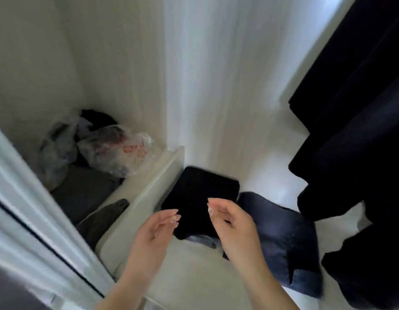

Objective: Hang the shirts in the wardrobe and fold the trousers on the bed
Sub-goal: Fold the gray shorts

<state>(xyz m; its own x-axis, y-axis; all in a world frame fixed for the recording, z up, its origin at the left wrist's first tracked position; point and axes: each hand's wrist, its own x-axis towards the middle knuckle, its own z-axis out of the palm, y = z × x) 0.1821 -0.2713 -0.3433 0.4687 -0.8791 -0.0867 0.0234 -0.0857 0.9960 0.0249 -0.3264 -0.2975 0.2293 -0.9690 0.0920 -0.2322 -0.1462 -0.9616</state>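
I look down into a white wardrobe. A folded black garment [200, 198] lies on the wardrobe floor [194, 276] right of a low white divider [149, 193]. Folded dark blue jeans [281, 240] lie beside it on the right, and a bit of lighter denim [203, 240] shows under the black piece. My left hand [157, 229] and my right hand [230, 222] hover just above the black garment, palms facing each other, fingers relaxed and holding nothing. Dark garments [359, 135] hang at the right.
Left of the divider lie clear plastic bags [113, 151] of clothes, a dark grey folded piece [82, 191] and another grey garment [102, 220]. A white sliding door edge [37, 222] runs along the lower left. The back wall [216, 74] is white.
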